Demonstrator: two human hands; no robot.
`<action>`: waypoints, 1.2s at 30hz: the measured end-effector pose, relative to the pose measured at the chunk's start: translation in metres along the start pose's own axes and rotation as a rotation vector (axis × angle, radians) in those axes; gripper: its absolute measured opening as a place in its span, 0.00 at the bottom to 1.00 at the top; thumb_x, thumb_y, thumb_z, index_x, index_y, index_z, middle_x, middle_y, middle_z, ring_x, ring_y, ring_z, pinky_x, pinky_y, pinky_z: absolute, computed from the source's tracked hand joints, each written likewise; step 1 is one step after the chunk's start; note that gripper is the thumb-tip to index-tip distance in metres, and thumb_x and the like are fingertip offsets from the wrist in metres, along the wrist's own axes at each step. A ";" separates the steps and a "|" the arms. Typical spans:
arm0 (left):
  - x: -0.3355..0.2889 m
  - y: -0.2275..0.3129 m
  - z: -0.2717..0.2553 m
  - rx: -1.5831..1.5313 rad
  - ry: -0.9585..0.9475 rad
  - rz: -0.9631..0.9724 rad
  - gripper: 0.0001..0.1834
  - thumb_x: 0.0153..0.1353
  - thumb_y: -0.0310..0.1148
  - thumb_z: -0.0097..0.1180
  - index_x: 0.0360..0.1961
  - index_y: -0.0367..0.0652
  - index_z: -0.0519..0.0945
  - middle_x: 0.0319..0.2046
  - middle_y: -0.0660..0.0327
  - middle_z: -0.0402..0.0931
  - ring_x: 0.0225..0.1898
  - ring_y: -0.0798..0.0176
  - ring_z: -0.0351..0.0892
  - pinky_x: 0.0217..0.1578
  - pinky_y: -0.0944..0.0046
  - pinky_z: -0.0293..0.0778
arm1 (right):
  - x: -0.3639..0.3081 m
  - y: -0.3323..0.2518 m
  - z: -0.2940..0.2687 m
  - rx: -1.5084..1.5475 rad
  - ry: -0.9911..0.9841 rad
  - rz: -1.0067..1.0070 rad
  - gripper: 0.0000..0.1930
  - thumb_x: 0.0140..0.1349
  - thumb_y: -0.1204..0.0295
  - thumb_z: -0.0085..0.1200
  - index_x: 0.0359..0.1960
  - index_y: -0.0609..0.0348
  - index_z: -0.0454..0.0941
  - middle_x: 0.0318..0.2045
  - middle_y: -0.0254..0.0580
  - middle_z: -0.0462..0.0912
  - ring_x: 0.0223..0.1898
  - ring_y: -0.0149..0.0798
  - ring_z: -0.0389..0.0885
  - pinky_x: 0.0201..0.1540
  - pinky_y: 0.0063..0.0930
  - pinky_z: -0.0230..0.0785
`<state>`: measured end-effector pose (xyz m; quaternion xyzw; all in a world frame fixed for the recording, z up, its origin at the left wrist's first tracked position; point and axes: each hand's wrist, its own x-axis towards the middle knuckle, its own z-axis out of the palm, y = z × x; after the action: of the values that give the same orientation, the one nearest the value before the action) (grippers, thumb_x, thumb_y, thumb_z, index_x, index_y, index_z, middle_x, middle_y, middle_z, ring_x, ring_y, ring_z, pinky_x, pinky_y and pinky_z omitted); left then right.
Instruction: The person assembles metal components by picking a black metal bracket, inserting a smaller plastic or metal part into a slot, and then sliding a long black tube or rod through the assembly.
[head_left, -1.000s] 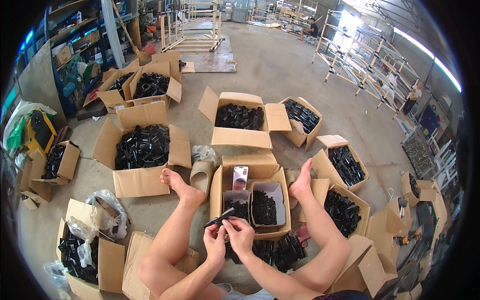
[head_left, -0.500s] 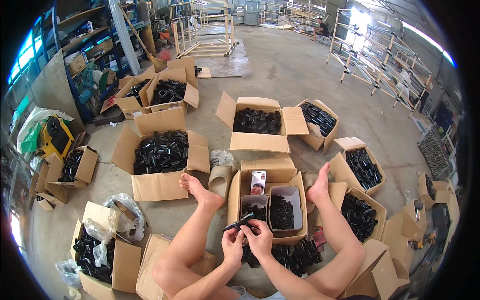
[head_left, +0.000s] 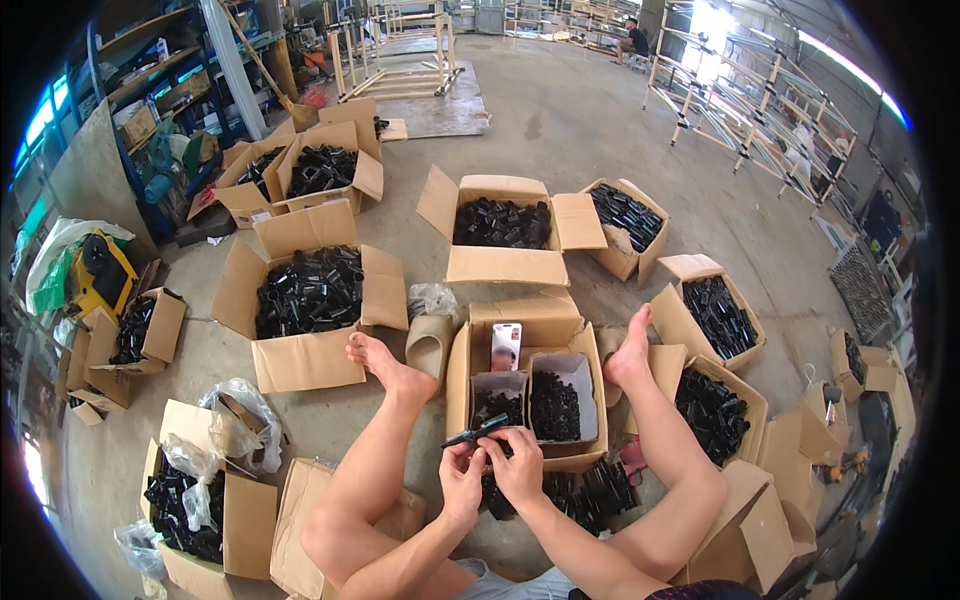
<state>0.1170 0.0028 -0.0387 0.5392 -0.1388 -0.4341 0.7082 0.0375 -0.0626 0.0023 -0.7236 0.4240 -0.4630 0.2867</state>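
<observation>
Both my hands meet in front of a cardboard box (head_left: 458, 380) between my legs. My left hand (head_left: 462, 484) is closed on a slim black plastic part (head_left: 474, 432), which points up to the right. My right hand (head_left: 517, 466) pinches at the same part's lower side; its fingertips hide some of it. Inside the box stand two grey bins, a smaller one (head_left: 498, 382) and a larger one (head_left: 592, 396), with small black pieces (head_left: 555, 406). A phone (head_left: 506, 346) leans upright behind the smaller bin. Longer black parts (head_left: 590, 500) lie on the floor below the box.
Open cartons of black parts surround me: a big one (head_left: 308, 362) at left, one (head_left: 506, 266) ahead, others (head_left: 728, 300) at right. A sandal (head_left: 428, 350) lies by my left foot. Pipe racks (head_left: 770, 110) stand far right, shelves far left. A person (head_left: 634, 42) sits far back.
The whole view has shifted slightly, with the boxes now a little higher and further left. My hands stay together on the black part, which now lies at a flatter angle.
</observation>
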 end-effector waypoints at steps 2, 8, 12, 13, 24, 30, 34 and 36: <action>-0.003 -0.003 0.001 0.049 -0.009 0.041 0.12 0.67 0.24 0.61 0.48 0.38 0.72 0.40 0.62 0.78 0.39 0.71 0.77 0.40 0.69 0.77 | 0.002 0.003 -0.003 -0.085 -0.020 -0.001 0.13 0.57 0.65 0.69 0.26 0.60 0.80 0.27 0.43 0.80 0.33 0.51 0.79 0.37 0.44 0.70; 0.002 -0.004 -0.005 0.044 0.002 0.041 0.14 0.66 0.23 0.62 0.48 0.38 0.72 0.41 0.62 0.77 0.39 0.71 0.77 0.40 0.69 0.76 | -0.003 0.008 -0.006 0.153 -0.038 0.374 0.11 0.65 0.65 0.64 0.40 0.61 0.80 0.32 0.41 0.84 0.40 0.41 0.83 0.46 0.33 0.74; 0.001 -0.002 -0.002 0.109 -0.135 0.102 0.14 0.65 0.21 0.62 0.48 0.40 0.71 0.42 0.63 0.76 0.44 0.71 0.76 0.42 0.69 0.74 | 0.007 0.020 -0.013 0.656 -0.156 0.543 0.18 0.69 0.65 0.61 0.55 0.63 0.75 0.40 0.38 0.86 0.41 0.28 0.81 0.47 0.24 0.74; -0.002 0.003 0.004 0.087 -0.170 0.071 0.14 0.66 0.23 0.62 0.48 0.40 0.71 0.42 0.64 0.76 0.45 0.72 0.75 0.44 0.69 0.74 | 0.010 0.021 -0.019 0.632 -0.152 0.510 0.19 0.69 0.65 0.62 0.54 0.63 0.75 0.41 0.39 0.86 0.41 0.27 0.81 0.47 0.22 0.74; 0.009 0.054 0.004 -0.428 -0.195 -0.334 0.15 0.72 0.40 0.58 0.52 0.44 0.73 0.51 0.62 0.80 0.42 0.74 0.75 0.52 0.69 0.71 | -0.011 0.008 -0.025 0.715 -0.046 0.420 0.20 0.60 0.72 0.70 0.49 0.64 0.74 0.44 0.43 0.84 0.45 0.29 0.83 0.50 0.21 0.76; 0.020 0.068 -0.001 -0.180 -0.291 -0.035 0.20 0.74 0.34 0.55 0.61 0.37 0.68 0.56 0.54 0.79 0.58 0.67 0.75 0.63 0.62 0.66 | -0.008 -0.002 -0.024 0.574 -0.108 0.452 0.21 0.62 0.73 0.69 0.51 0.65 0.72 0.45 0.46 0.85 0.43 0.28 0.83 0.46 0.20 0.77; 0.026 0.074 -0.002 0.034 -0.371 0.196 0.18 0.76 0.28 0.47 0.63 0.37 0.62 0.56 0.51 0.78 0.59 0.64 0.74 0.65 0.61 0.64 | -0.010 0.017 -0.039 0.573 -0.073 0.482 0.19 0.73 0.62 0.55 0.57 0.63 0.72 0.41 0.45 0.86 0.38 0.31 0.85 0.41 0.22 0.76; 0.030 0.078 -0.010 0.208 -0.348 0.302 0.18 0.75 0.28 0.46 0.63 0.38 0.62 0.53 0.51 0.80 0.58 0.63 0.76 0.62 0.61 0.66 | -0.012 0.040 -0.070 0.357 -0.049 0.575 0.17 0.76 0.61 0.50 0.54 0.63 0.74 0.39 0.45 0.86 0.36 0.31 0.85 0.38 0.23 0.77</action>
<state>0.1775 -0.0099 0.0186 0.4996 -0.3814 -0.3930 0.6712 -0.0428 -0.0724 -0.0071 -0.5236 0.5158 -0.4127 0.5380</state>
